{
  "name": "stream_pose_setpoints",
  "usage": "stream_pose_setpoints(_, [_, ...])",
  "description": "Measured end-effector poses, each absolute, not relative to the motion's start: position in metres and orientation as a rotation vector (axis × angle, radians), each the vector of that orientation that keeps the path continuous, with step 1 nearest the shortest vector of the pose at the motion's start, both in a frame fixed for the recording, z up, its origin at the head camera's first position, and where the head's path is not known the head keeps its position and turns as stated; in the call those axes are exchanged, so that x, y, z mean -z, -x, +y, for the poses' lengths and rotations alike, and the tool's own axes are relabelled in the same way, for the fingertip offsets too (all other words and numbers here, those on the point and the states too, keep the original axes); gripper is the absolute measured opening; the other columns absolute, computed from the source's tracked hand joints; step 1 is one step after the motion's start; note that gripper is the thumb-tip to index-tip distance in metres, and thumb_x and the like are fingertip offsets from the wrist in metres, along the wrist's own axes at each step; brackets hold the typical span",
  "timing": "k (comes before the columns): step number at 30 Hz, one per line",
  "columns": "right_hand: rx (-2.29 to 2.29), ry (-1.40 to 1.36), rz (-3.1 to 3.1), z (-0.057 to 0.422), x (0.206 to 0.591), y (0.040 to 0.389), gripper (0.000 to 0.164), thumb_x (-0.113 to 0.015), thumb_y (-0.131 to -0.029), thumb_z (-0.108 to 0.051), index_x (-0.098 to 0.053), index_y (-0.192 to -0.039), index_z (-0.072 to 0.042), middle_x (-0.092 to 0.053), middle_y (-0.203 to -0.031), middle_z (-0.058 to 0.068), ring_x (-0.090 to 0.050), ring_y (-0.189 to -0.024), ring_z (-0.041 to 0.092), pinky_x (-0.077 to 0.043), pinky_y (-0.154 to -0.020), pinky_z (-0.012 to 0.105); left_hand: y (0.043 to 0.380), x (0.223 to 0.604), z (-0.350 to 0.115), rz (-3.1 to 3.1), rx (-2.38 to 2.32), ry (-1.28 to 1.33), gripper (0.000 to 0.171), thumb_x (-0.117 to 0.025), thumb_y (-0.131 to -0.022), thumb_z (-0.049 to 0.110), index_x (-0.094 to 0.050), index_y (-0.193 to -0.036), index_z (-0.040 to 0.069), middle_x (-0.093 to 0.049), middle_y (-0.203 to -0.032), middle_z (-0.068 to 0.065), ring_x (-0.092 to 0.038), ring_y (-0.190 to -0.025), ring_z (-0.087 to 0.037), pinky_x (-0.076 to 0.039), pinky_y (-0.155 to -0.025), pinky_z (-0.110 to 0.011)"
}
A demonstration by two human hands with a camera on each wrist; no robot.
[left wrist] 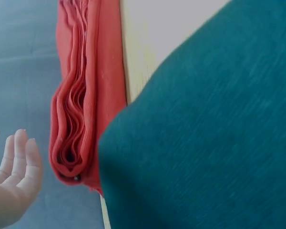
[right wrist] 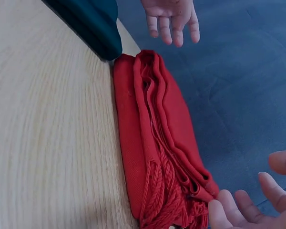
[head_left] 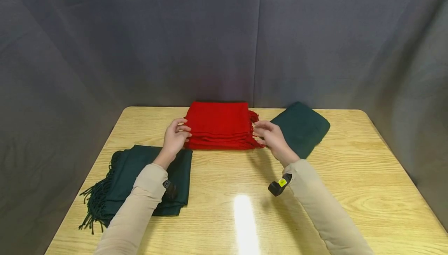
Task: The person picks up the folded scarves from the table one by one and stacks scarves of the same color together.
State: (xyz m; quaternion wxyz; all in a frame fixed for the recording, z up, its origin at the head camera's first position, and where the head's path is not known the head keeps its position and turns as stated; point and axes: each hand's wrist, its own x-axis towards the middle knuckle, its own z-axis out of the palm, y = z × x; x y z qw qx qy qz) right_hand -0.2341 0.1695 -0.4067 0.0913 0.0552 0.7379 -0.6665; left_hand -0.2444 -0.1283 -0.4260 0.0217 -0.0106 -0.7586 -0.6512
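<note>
A folded red scarf [head_left: 218, 119] lies in layers near the table's far edge. Its twisted fringe [right wrist: 157, 195] hangs out at the right end. At the scarf's left end is my left hand [head_left: 175, 136], fingers spread and slightly bent; the left wrist view shows a gap between that hand [left wrist: 16, 183] and the cloth. My right hand [head_left: 273, 138] is by the fringed end with loosely bent fingers. In the right wrist view its fingertips [right wrist: 219, 210] are close to the cloth, and whether they touch it I cannot tell. Neither hand grips anything.
A dark green fringed scarf [head_left: 127, 173] lies folded at the left, partly under my left forearm. Another folded dark green cloth [head_left: 302, 126] sits at an angle on the right, beyond my right wrist. A grey curtain [head_left: 224, 45] surrounds the wooden table [head_left: 367, 177].
</note>
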Motion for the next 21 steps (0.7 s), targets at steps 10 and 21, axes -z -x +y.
stream_pose_setpoints(10, [1.978, -0.053, 2.231, 0.178, 0.402, 0.212, 0.032, -0.049, -0.093, -0.009, -0.047, -0.121, 0.004, -0.049, -0.119, 0.019, -0.052, -0.107, 0.033, -0.050, -0.079, 0.032, 0.222, 0.426, -0.117, -2.359, 1.933, 0.269, 0.037, -0.046, -0.086, -0.010, -0.044, -0.122, -0.003, -0.054, -0.099, -0.031, -0.055, -0.087, -0.044, -0.050, -0.068, -0.026])
stream_pose_setpoints(21, [1.934, 0.053, 2.290, 0.190, 0.395, 0.186, 0.029, -0.051, -0.092, -0.011, -0.049, -0.116, 0.005, -0.056, -0.109, 0.013, -0.058, -0.092, 0.019, -0.048, -0.083, 0.038, 0.195, 0.425, -0.107, -2.340, 1.901, 0.416, 0.038, -0.050, -0.084, -0.013, -0.047, -0.119, 0.000, -0.059, -0.092, -0.024, -0.060, -0.082, -0.035, -0.048, -0.070, -0.022])
